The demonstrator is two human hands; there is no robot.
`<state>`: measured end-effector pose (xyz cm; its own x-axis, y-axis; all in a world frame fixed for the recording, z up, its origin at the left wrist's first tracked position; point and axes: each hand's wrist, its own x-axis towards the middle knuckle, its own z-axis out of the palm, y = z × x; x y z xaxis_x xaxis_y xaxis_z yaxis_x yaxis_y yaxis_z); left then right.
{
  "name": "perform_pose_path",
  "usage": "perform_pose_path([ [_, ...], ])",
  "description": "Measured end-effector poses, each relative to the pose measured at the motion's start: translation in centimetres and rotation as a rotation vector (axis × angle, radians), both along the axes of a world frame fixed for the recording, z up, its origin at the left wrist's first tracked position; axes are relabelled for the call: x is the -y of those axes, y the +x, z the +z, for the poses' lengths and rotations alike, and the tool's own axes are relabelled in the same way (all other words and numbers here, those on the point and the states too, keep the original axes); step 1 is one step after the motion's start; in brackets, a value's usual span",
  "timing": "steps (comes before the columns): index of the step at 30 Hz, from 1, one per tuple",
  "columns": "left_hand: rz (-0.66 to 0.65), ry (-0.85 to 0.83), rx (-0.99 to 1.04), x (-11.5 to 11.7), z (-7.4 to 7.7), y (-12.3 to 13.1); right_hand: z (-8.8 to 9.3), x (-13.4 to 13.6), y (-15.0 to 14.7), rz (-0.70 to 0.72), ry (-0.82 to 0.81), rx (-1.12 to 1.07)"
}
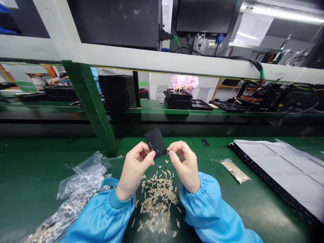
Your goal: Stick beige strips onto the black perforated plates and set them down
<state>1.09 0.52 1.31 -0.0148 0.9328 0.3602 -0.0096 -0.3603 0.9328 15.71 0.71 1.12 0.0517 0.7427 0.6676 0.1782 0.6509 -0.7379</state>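
Note:
My left hand (134, 168) pinches the lower left edge of a small dark flat square part (155, 143), held tilted above the green bench. My right hand (184, 164) is closed beside the part's right edge, thumb and fingers pressed together at it; I cannot make out whether something small sits in that pinch. Below both hands lies a loose heap of small beige strips (158, 199) on the bench. Both arms wear blue sleeves.
Clear plastic bags (81, 180) with more beige pieces lie at the left. A small filled bag (235, 170) lies at the right, next to a black tray under a white sheet (280, 168). A green post (91, 108) stands ahead. A person in pink works at stacked black trays (178, 98) beyond.

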Motion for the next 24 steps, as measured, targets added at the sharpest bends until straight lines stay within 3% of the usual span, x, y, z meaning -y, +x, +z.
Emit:
perform_pose_path([
  [5,0.102,0.104,-0.229,1.2,0.3,0.0,0.6,1.1,0.0,-0.103,0.048,0.100],
  [11,0.147,0.228,-0.340,2.0,0.4,0.1,0.5,1.1,-0.1,-0.143,0.103,0.195],
  [24,0.180,0.383,-0.427,2.3,0.2,0.0,1.3,1.7,0.7,0.017,0.115,0.265],
])
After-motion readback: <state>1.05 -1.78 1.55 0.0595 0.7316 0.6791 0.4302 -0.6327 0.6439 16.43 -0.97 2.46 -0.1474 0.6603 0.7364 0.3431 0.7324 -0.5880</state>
